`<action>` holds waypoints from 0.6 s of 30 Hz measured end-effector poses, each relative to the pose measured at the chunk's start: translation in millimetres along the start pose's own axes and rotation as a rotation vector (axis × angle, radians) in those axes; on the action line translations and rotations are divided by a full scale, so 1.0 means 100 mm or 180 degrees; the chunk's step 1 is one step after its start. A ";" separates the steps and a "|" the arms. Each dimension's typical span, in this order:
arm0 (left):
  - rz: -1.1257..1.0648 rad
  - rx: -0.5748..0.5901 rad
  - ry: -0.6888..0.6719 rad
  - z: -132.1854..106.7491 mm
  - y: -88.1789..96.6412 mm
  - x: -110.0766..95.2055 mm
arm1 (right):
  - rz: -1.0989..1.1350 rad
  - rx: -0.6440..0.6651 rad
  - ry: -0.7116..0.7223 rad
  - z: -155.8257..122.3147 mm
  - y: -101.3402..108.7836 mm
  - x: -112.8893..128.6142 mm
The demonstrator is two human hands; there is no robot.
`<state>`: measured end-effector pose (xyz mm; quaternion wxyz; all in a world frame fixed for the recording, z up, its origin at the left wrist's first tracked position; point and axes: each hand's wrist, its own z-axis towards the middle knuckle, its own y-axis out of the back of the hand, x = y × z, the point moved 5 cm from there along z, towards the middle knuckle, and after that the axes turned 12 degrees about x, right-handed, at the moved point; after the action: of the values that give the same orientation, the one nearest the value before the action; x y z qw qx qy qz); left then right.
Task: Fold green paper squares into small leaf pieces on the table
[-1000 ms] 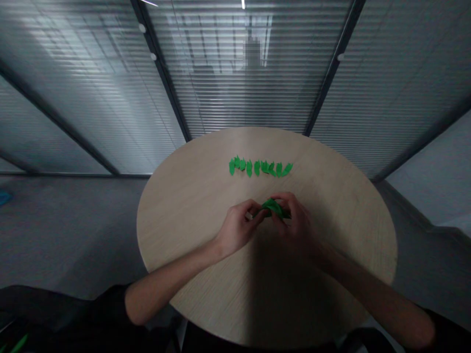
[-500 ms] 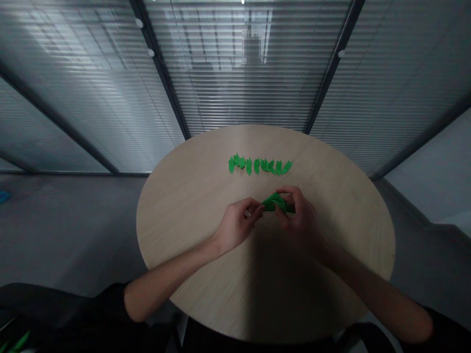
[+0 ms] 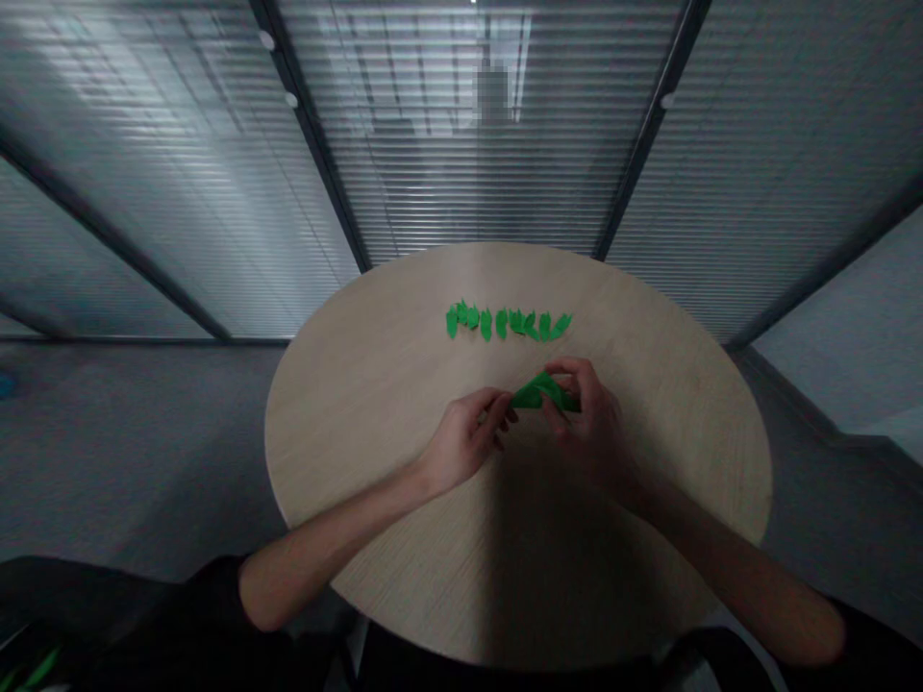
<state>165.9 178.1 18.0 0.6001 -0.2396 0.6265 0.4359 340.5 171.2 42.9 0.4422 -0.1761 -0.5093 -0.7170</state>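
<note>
Left hand [image 3: 462, 444]: fingers pressed together at the left end of the folded green sheet [image 3: 540, 392], contact hidden, can't confirm grip. Right hand [image 3: 587, 425] pinches its right end, fingers curled over, underside hidden. Material unclear, matte paper or felt. Row of small pointed green cutouts [image 3: 505, 324] lies ahead of the fingers, well apart, on the round pale wood-grain table [image 3: 361, 452]; table edge is well beyond the right fingers.

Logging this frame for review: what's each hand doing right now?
Left hand: curled, against the folded green piece; grip unclear.
Right hand: closed, holding that piece.
</note>
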 end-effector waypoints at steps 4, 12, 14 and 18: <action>0.0147 -0.0098 0.0131 0.00 0.02 0.03 | 0.0002 -0.0001 -0.0082 0.00 0.00 -0.02; 0.0188 -0.0140 0.0193 -0.01 0.04 0.07 | -0.0025 -0.0029 -0.0052 0.00 0.00 -0.02; 0.0184 -0.0124 0.0172 -0.01 0.04 0.06 | -0.0010 -0.0038 -0.0043 0.00 0.00 -0.01; 0.0122 -0.0067 0.0129 -0.01 0.02 0.06 | -0.0002 -0.0051 -0.0074 0.00 0.00 -0.01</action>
<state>162.4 179.9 12.6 0.5762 -0.2427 0.6384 0.4489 341.2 171.8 42.5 0.4347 -0.1878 -0.5088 -0.7190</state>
